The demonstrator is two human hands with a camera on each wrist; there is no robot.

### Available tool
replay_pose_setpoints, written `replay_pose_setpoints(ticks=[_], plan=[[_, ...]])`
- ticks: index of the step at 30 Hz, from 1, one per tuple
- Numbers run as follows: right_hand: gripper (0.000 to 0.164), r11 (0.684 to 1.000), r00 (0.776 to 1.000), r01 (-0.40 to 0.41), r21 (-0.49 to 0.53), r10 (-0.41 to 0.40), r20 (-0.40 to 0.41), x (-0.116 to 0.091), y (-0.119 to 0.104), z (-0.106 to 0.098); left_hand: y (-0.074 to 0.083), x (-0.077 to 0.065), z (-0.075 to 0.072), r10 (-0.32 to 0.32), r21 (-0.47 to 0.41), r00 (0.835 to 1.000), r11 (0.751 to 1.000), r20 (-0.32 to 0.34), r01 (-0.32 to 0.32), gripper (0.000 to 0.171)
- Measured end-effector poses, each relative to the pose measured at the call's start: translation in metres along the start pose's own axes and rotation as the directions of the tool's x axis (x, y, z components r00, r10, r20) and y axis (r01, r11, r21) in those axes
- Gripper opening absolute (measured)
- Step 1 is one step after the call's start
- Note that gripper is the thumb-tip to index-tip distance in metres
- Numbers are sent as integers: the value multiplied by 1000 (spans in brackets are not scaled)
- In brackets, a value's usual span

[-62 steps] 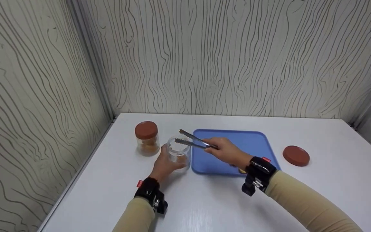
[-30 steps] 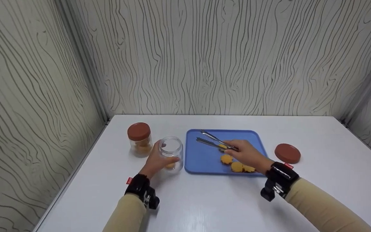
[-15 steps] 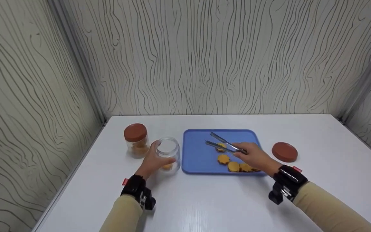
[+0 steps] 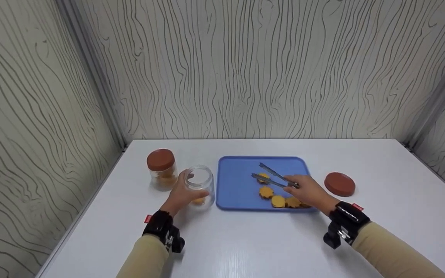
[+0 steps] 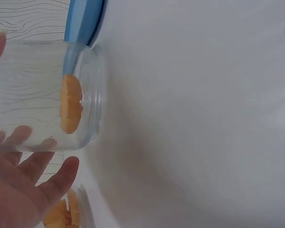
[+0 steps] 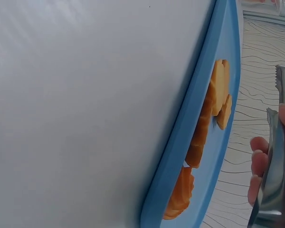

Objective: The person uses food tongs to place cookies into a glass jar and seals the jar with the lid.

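wavy-lined walls [image 4: 222, 69] back one white surface [image 4: 230, 243]. my left hand [image 4: 180, 193] grips one uncovered jar [image 4: 203, 184], one cookie [image 5: 71, 107] inside; my right hand [image 4: 309, 191] holds one pair of tongs [image 4: 278, 175] over one blue tray [image 4: 236, 185] with at least five cookies [image 4: 266, 192]. one capped jar [image 4: 161, 161], one loose lid [image 4: 339, 184].

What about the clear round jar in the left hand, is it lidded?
No, the clear round jar has an open, uncovered mouth.

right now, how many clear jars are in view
2: an open clear cylindrical jar held by the left hand; a clear lidded jar with a round red lid, further left.
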State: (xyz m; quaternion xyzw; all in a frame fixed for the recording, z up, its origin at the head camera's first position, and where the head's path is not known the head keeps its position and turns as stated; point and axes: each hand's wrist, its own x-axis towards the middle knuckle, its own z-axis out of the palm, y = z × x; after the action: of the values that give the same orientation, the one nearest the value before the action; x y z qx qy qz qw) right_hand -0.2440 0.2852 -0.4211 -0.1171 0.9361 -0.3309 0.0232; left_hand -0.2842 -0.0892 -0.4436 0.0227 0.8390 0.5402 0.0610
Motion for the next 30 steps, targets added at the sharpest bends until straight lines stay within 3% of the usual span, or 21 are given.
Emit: replay_pose_setpoints(ticks=[8, 17, 30], plan=[[44, 1000, 1000, -5, -16, 5, -21, 3, 6, 1, 0, -1, 1, 38, 8, 999, 999, -11, -38, 95], [47, 995, 995, -101, -21, 102, 1, 7, 10, 2, 1, -2, 0, 36, 6, 999, 999, -12, -36, 95], [43, 998, 998, -69, -1, 69, 8, 12, 13, 8, 0, -2, 1, 53, -7, 998, 999, -27, -53, 94]])
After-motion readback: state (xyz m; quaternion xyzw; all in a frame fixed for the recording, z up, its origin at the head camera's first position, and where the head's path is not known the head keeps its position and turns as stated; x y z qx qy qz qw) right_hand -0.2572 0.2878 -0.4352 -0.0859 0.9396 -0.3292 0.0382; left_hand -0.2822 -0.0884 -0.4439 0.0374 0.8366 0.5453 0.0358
